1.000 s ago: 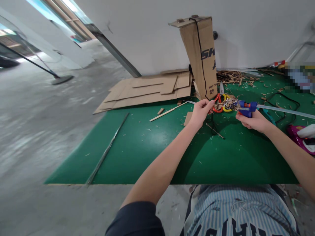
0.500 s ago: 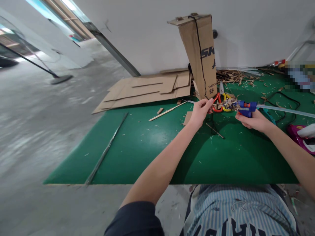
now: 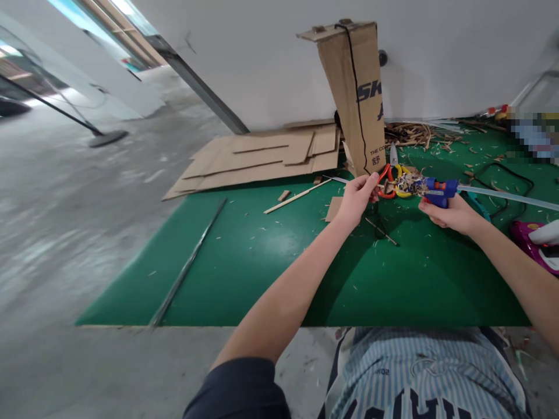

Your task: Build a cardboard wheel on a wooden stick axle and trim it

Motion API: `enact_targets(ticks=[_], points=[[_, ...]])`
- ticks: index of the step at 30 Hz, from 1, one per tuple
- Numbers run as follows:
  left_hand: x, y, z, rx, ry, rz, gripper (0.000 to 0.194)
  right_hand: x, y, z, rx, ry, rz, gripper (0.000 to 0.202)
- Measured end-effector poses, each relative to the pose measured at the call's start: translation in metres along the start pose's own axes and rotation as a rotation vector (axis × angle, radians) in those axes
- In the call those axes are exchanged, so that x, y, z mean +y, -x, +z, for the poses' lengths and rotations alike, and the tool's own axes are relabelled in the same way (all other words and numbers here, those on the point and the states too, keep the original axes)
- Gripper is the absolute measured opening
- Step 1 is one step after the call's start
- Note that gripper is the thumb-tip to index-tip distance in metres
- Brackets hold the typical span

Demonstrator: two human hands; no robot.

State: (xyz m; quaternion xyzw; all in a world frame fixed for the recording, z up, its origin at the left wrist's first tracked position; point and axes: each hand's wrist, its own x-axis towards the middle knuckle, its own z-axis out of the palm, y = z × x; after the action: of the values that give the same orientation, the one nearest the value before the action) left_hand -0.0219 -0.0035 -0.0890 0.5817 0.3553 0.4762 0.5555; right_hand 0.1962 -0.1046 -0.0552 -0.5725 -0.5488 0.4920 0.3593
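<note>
My right hand point(image 3: 456, 214) is wrapped round the handle of a blue glue gun point(image 3: 446, 188). A long clear glue stick point(image 3: 506, 196) runs out of its back, and brown shavings point(image 3: 413, 183) cling about its nozzle, which points left. Facing it, my left hand point(image 3: 354, 199) is closed in a pinch; what lies between the fingertips is too small to make out. Just beyond the fingers are scissors with red and yellow handles point(image 3: 386, 172). Behind my left hand stands a tall cardboard piece point(image 3: 364, 110) with a black cord point(image 3: 358, 110) down its front.
Flat cardboard sheets point(image 3: 257, 157) lie at the back of the green table point(image 3: 262, 262). A thin wooden stick point(image 3: 297, 196) and a bundle of dark strips point(image 3: 190, 265) are to the left. Brown scraps point(image 3: 419, 134) pile up behind; a magenta tool point(image 3: 526, 241) sits at right.
Both hands stay in nearly the same place, with the glue gun still held near the left fingertips. The view has shifted very slightly.
</note>
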Motion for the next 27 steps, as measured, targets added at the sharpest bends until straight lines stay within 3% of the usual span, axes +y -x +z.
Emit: enact_targets(ticks=[16,27], points=[[0.0073,0.0031,-0.0011,-0.076,0.030,0.003,0.040,0.0023,-0.0018,0.0003,0.033,-0.023,-0.010,0.050],[0.0052,0.0013,0.0004,-0.043,-0.047,0.035,0.040,0.0029,-0.0005,-0.0007,0.000,-0.030,-0.008,0.056]])
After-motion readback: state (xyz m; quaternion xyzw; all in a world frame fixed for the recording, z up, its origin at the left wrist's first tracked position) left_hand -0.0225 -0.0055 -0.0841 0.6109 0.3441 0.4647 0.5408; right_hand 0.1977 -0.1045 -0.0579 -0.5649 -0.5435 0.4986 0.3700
